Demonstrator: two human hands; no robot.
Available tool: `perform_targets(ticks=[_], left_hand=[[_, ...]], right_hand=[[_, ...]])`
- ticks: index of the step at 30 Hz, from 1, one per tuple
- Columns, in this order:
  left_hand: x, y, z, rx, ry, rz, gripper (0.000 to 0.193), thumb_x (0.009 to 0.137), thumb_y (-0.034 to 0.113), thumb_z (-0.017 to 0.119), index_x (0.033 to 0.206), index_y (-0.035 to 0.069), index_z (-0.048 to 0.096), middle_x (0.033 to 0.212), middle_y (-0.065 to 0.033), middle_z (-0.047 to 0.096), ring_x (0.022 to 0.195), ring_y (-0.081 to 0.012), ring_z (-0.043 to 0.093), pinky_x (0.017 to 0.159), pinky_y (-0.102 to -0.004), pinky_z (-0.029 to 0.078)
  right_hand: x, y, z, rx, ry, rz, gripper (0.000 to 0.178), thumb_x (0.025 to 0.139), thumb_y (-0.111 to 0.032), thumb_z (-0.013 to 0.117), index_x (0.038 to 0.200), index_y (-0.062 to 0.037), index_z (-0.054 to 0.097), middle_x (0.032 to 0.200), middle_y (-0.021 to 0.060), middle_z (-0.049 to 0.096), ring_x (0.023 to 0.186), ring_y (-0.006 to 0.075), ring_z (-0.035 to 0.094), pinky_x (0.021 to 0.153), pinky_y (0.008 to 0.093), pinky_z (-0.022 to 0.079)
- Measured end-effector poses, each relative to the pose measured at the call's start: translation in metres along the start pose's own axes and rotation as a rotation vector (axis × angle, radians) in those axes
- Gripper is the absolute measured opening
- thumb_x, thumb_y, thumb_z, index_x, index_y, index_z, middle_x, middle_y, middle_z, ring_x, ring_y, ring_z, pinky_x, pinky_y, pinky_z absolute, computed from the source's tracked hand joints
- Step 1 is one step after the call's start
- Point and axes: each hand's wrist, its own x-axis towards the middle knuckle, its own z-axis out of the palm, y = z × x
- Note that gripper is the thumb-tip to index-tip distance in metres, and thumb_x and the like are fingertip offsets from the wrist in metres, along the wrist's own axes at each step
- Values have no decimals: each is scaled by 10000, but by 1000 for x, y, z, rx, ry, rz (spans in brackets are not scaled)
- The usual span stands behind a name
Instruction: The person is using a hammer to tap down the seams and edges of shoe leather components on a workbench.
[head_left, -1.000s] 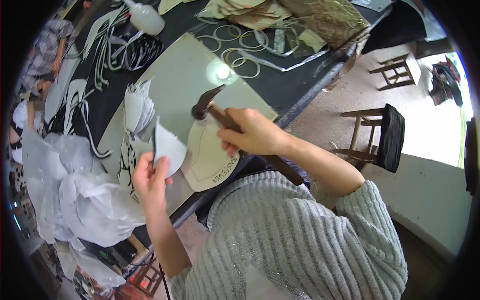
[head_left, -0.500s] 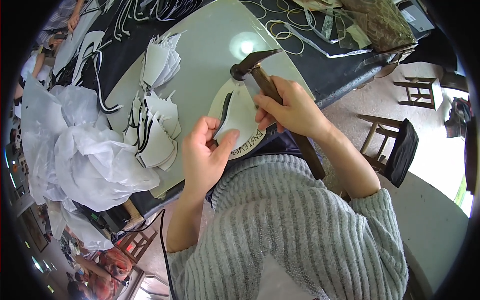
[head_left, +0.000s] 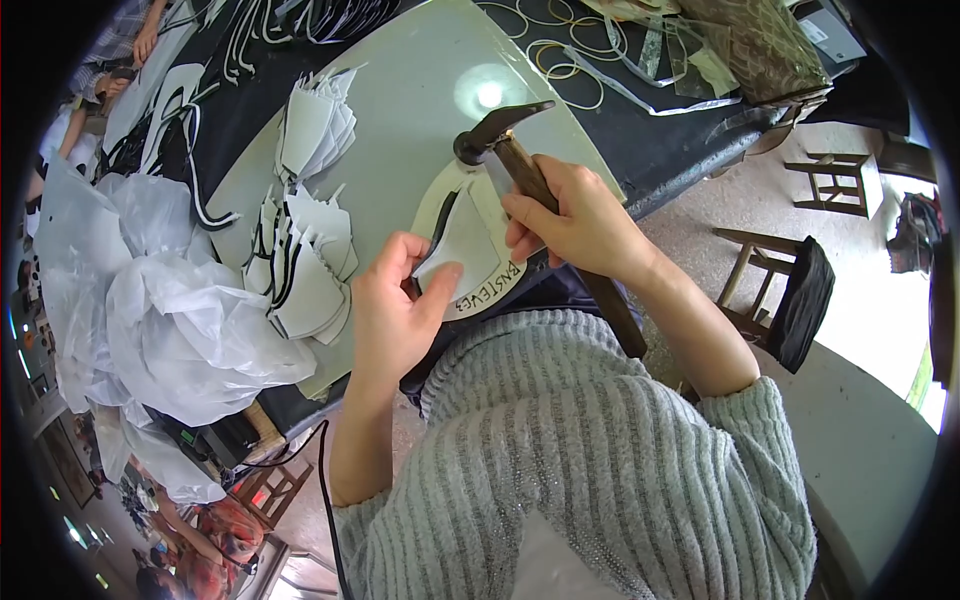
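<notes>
My left hand (head_left: pixel 400 305) pinches the lower left edge of a white cut piece (head_left: pixel 468 245) with black edging, thumb on top. The piece lies on a rounded cream board (head_left: pixel 497 284) with handwriting along its near rim. My right hand (head_left: pixel 580 218) is wrapped round the wooden handle of a hammer (head_left: pixel 524 172). Its dark metal head hovers around the far end of the board; whether it touches cannot be made out. To the left lie a stack of white pieces (head_left: pixel 318 125) and a nearer pile of black-edged pieces (head_left: pixel 312 262).
A large pale sheet (head_left: pixel 400 100) covers the dark table. Crumpled clear plastic (head_left: pixel 190 310) fills the left side. Black and white strips (head_left: pixel 185 125) and thin yellowish rings (head_left: pixel 560 62) lie farther back. Wooden stools (head_left: pixel 775 275) stand on the right; other people are at the far left.
Both hands, the hammer and the white piece have shifted slightly left in the picture. The white piece sits a little lower on the board, baring more of its right side.
</notes>
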Motion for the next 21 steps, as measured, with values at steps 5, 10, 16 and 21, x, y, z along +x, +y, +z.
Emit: perform_targets(ticks=[5,10,16,21], left_hand=[[4,5,-4,-17,-50,-47,212,813,78,741,885,-7,560,632,-24,592,500,-32,417,455,-229,333],[4,6,-2,10,-47,-39,214,817,87,739,887,-11,562,614,-39,587,500,-29,420,455,-236,346],[0,19,4,281,30,76,288,807,137,770,932,-21,565,717,-59,643,551,-33,484,498,-226,373],[3,7,-25,258,-82,-72,199,836,131,732,849,-21,604,646,-59,627,540,-105,537,509,-274,411]], right_hand=[[0,1,0,-3,5,0,197,991,-173,567,942,15,533,763,80,692,671,140,722,439,216,469],[0,0,2,-134,38,-39,243,915,-168,672,879,0,499,717,75,669,659,168,716,471,264,485],[-1,4,22,-649,130,-310,442,750,-213,801,871,8,438,661,177,606,690,393,641,636,449,488],[0,4,20,-638,131,-309,439,754,-216,802,901,0,450,675,186,622,691,396,642,637,452,490]])
